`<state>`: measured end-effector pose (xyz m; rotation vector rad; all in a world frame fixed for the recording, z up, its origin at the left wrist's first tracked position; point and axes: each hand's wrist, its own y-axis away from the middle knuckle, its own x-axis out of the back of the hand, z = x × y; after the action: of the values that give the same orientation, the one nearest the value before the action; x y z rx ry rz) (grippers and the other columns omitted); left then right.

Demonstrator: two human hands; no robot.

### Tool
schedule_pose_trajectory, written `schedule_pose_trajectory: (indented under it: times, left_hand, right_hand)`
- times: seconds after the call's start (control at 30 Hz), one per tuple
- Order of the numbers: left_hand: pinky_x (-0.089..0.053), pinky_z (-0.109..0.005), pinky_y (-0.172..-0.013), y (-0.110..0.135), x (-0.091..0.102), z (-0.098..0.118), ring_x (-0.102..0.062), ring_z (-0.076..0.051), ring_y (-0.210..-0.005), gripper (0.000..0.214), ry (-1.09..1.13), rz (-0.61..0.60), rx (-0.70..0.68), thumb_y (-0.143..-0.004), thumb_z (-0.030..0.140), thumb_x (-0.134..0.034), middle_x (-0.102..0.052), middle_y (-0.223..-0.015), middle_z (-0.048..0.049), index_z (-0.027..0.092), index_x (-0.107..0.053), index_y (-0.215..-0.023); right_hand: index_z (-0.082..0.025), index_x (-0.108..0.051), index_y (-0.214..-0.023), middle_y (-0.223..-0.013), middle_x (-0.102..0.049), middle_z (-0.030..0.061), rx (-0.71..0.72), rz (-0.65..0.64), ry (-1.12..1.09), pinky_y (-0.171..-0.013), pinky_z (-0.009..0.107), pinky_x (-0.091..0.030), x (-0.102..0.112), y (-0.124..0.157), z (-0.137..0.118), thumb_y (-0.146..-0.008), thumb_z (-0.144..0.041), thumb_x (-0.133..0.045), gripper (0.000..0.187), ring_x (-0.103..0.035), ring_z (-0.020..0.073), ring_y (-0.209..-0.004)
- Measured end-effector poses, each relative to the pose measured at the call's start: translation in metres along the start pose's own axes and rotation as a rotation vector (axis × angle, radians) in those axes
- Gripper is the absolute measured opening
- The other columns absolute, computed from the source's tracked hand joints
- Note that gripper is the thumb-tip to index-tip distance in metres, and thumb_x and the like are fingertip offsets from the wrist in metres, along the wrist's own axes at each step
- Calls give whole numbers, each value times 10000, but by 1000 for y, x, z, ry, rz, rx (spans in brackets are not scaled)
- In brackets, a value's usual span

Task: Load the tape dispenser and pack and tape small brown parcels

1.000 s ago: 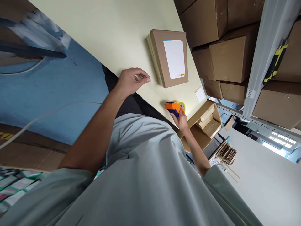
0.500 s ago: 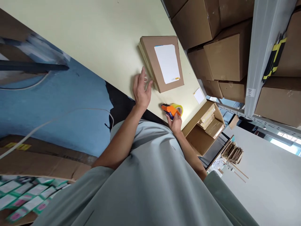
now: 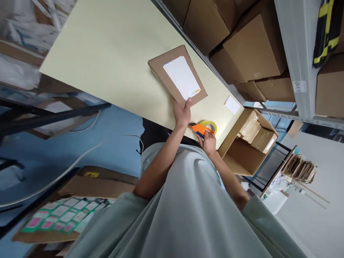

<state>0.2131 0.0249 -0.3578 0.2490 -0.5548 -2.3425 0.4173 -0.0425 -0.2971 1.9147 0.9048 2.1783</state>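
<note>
A flat brown cardboard box (image 3: 158,66) with a large white label (image 3: 179,77) on top is over the pale table. My left hand (image 3: 182,113) grips its near edge, the thumb on the top face by the label's lower corner; the other fingers are mostly hidden at the side. To the right, my right hand (image 3: 209,142) is closed around an orange tape dispenser (image 3: 199,128) carrying a roll of yellow tape (image 3: 211,125). The dispenser is held low at the table's near edge, apart from the box.
A small white label sheet (image 3: 232,104) lies on the table (image 3: 107,53) at right. Beyond it stands an open carton (image 3: 233,163) with several small packages (image 3: 248,129). Shelves with large cartons (image 3: 255,50) line the far side. A box of green-and-white packets (image 3: 67,213) sits low at left.
My left hand has gone from open beside the box to gripping its near edge. The box has turned. My right hand keeps the tape dispenser, and the whole view has shifted.
</note>
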Motion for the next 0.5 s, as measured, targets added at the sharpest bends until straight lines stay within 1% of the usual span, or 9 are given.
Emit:
schedule_pose_trajectory:
  times: [0.1,0.2,0.27,0.3,0.37,0.43,0.5]
  left_hand:
    - [-483,-451,-1397,-21,37,1,-614,-349,-1618,1139,-56,-138,-78,-880,969,-742,-623,-1716,-192,233,-486,-1711]
    - [-470,-488,-1411,-36,72,8,-622,-346,-1602,1026,-133,-234,-162,-885,923,-789,-661,-1674,-164,257,-565,-1632]
    - [-474,-529,-1408,-41,85,13,-639,-350,-1577,964,-165,-291,-175,-888,897,-810,-684,-1641,-158,273,-595,-1591]
    - [-477,-547,-1405,-43,89,14,-648,-352,-1565,943,-178,-311,-171,-889,887,-818,-692,-1628,-156,282,-602,-1579]
    - [-485,-574,-1395,-44,92,15,-671,-353,-1531,920,-202,-328,-164,-887,879,-827,-711,-1595,-156,288,-613,-1558]
    - [-498,-582,-1383,-45,94,16,-700,-347,-1484,908,-226,-333,-164,-875,885,-834,-739,-1542,-154,280,-632,-1520]
    - [-505,-581,-1376,-47,96,18,-717,-344,-1454,913,-251,-345,-158,-855,896,-844,-757,-1506,-157,265,-647,-1485]
  right_hand:
    - [-98,-704,-1259,-1046,-836,229,105,-43,2,-1073,443,-610,6,-9,-17,-1184,-596,-574,521,-787,336,-1009]
    - [-104,-702,-1268,-1011,-831,212,178,-79,-23,-1078,416,-577,11,-20,-37,-1213,-596,-478,544,-772,322,-1000]
    - [-102,-700,-1275,-1015,-835,212,199,-112,-34,-1071,404,-564,15,-21,-42,-1218,-594,-459,551,-769,321,-1016]
    - [-100,-697,-1280,-1024,-837,215,202,-130,-37,-1069,399,-557,17,-20,-40,-1218,-595,-461,551,-767,323,-1032]
    - [-99,-687,-1293,-1048,-843,219,187,-169,-36,-1053,389,-546,23,-12,-25,-1212,-606,-476,554,-761,327,-1057]
    - [-102,-678,-1301,-1080,-846,223,127,-209,-19,-1007,377,-539,30,-2,2,-1203,-618,-499,555,-756,328,-1055]
    - [-92,-673,-1306,-1107,-845,241,23,-235,27,-948,374,-531,38,3,34,-1194,-629,-514,572,-753,339,-1037]
